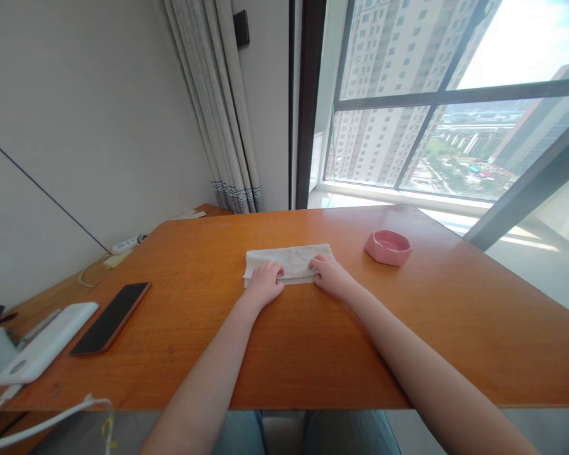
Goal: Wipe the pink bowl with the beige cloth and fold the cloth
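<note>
A white folded cloth (291, 256) lies flat on the wooden table (208, 354), its long side running left to right. My left hand (264, 282) is at its near left part, fingers curled over the near edge with the thumb by it. On the near right part, my right hand (330, 275) bends its fingers onto the same edge in a similar grip. Both hands are closed on the cloth, and they partly cover its near edge. The layers show at the left end.
A pink hexagonal bowl (389, 248) stands to the right of the cloth. To the left lie a black-screened phone (111, 318) and a white power bank (47, 341) with a white cable (42, 422). A power strip (126, 244) sits near the wall.
</note>
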`<state>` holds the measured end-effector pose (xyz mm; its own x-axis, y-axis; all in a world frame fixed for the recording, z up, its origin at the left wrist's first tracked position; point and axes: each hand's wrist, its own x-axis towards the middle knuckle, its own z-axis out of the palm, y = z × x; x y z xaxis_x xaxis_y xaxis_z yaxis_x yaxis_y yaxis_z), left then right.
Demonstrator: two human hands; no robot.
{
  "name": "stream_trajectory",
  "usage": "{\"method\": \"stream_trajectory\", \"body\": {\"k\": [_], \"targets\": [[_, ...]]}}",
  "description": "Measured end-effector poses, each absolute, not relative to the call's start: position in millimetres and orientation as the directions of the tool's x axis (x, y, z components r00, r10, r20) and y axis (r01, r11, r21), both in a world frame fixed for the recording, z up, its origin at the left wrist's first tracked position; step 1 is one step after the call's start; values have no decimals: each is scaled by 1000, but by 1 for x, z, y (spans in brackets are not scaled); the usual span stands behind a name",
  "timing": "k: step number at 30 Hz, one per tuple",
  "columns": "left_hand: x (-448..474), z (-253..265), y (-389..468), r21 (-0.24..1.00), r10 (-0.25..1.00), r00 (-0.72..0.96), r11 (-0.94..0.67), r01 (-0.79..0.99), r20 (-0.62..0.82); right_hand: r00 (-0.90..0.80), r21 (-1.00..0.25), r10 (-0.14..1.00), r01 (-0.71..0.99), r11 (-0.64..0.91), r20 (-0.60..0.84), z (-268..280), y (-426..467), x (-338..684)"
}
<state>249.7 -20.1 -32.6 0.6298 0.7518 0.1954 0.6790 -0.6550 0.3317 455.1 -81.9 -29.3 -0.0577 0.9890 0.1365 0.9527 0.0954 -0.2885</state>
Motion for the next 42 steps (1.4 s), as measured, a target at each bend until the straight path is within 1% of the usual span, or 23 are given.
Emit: {"method": "stream_trajectory", "body": {"k": [4,6,9,10,12,15,18,22,25,26,28,30,31,32,34,36,37,40,42], "targets": [[247,-26,-18,282,808,566,-588,759,161,6,-224,990,974,26,141,-28,-80,456],[248,-21,-18,290,817,534,-577,764,218,39,-204,984,979,-2,175,-24,-80,455],[249,-16,-20,303,793,495,-598,742,354,82,-175,964,984,-38,254,-15,-82,452],[249,-15,-21,300,788,499,-604,739,360,89,-167,961,985,-46,260,-13,-83,451],[250,-15,-24,284,789,539,-611,739,297,82,-152,973,987,-50,216,-10,-85,449],[250,-20,-27,275,786,598,-616,738,154,45,-131,996,991,-34,80,-13,-87,448],[250,-25,-28,278,800,591,-593,755,100,31,-130,999,991,-32,-7,-19,-89,447],[246,-24,-27,286,818,571,-564,775,66,9,-194,998,981,-20,-59,-17,-93,448],[245,-20,-26,335,807,591,-556,761,-3,67,-282,994,955,-90,-91,-10,-93,447],[245,-19,-25,348,817,577,-543,764,7,97,-299,993,947,-112,-66,-9,-92,446],[247,-20,-22,347,853,511,-515,784,110,135,-302,989,947,-110,63,-11,-89,444],[247,-25,-16,320,871,433,-489,811,234,120,-264,975,962,-68,186,-18,-85,444],[246,-29,-13,310,877,408,-474,825,255,107,-242,975,969,-58,196,-24,-84,444],[244,-33,-10,307,890,388,-449,839,241,100,-223,980,973,-61,169,-30,-82,444],[238,-41,-4,309,928,340,-371,876,149,109,-199,992,976,-94,66,-41,-80,445],[232,-44,-1,292,961,267,-278,915,75,138,-190,990,973,-135,1,-48,-78,446],[230,-43,0,274,970,233,-242,931,66,156,-188,988,970,-155,-8,-50,-78,447],[223,-34,1,218,981,166,-185,958,101,224,-191,975,956,-222,-14,-52,-77,448],[218,-27,2,220,988,137,-150,964,72,253,-197,967,947,-252,-19,-52,-76,448]]}}
